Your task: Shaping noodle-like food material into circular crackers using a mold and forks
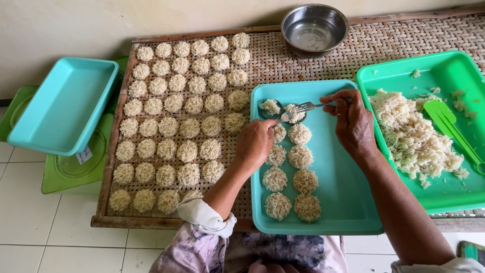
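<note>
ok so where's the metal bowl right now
In the head view the metal bowl sits at the top, right of centre, on the woven bamboo mat against the wall, just above the teal tray and up-left of the green tray.

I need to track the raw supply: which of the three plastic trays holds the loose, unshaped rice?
The green tray on the right; its rice pile is loose, while the middle teal tray holds shaped rounds and the left teal tray holds none.

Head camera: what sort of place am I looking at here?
Probably a home food-making spot on a tiled floor: a woven bamboo drying tray filled with round rice cakes, and a green plastic tray of loose cooked rice.
</note>
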